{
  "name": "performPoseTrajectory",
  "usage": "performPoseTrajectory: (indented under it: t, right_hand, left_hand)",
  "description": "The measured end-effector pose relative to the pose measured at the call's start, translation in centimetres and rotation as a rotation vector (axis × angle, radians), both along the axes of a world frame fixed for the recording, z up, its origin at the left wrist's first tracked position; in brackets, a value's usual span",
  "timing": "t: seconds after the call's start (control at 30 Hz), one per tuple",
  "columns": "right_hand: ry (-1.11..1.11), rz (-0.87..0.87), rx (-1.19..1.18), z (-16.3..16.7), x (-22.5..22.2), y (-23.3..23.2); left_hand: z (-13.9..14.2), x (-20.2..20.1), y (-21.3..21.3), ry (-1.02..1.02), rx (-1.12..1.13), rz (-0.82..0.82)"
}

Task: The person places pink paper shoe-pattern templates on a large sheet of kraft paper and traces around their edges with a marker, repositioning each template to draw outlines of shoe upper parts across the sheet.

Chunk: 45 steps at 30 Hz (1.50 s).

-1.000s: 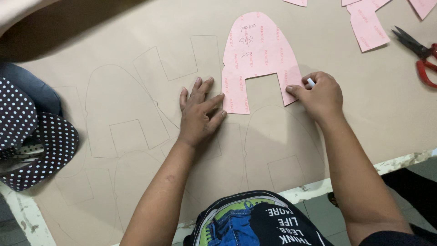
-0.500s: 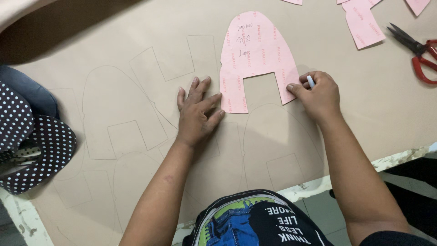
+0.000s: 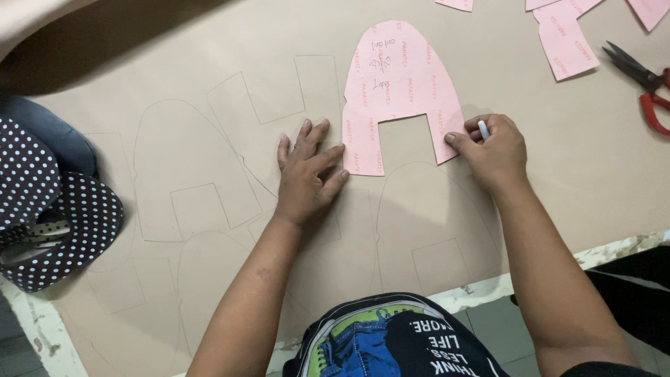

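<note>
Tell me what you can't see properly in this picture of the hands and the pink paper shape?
Head view only:
- Pen: only its white end shows; the right hand wraps the rest.
- Scissors: the red handles are cut off by the right edge.
- Small pink pieces: cut off by the top edge.
- Pencil marks on the pink paper shape: too small to make out.
- Left hand: its palm hides the brown sheet beneath.

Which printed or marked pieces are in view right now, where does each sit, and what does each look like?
Pink template: on the tan sheet, arch-shaped with a square notch, pale repeated print plus pen marks; left hand beside it, right hand with a white marker at its right leg.
Pink pieces: top right, same print.
Dark shirt: bottom edge, white lettering, colourful graphic.
</note>
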State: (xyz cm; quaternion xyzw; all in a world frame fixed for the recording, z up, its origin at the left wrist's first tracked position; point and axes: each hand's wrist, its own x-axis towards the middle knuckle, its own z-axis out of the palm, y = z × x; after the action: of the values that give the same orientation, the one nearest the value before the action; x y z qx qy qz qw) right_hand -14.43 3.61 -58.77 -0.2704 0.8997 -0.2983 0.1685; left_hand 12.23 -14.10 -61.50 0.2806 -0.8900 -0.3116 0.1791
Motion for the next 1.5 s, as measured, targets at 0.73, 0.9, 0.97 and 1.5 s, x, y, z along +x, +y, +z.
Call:
performPoseTrajectory:
  t: [0.73,0.9,0.97,1.5]
  right_hand:
    - [-0.023,-0.006,-0.004,-5.6,-9.0,-2.8]
    - [-0.025,-0.014,-0.020,-6.4,-10.2,-4.1]
    - [-0.030,-0.018,-0.024,-6.6,-10.7,-4.5]
    - [-0.024,-0.020,-0.047,-13.9,-14.1,-6.8]
  left_hand:
    - [-5.9,-8.5,-2.6,-0.016,0.007,0.006]
    - [-6.0,-10.0,-3.8,-0.045,0.021,0.015]
    - [-6.3,-10.6,-4.2,-0.033,0.024,0.010]
    - [-11.2,-14.8,-6.5,-0.005,0.018,0.005]
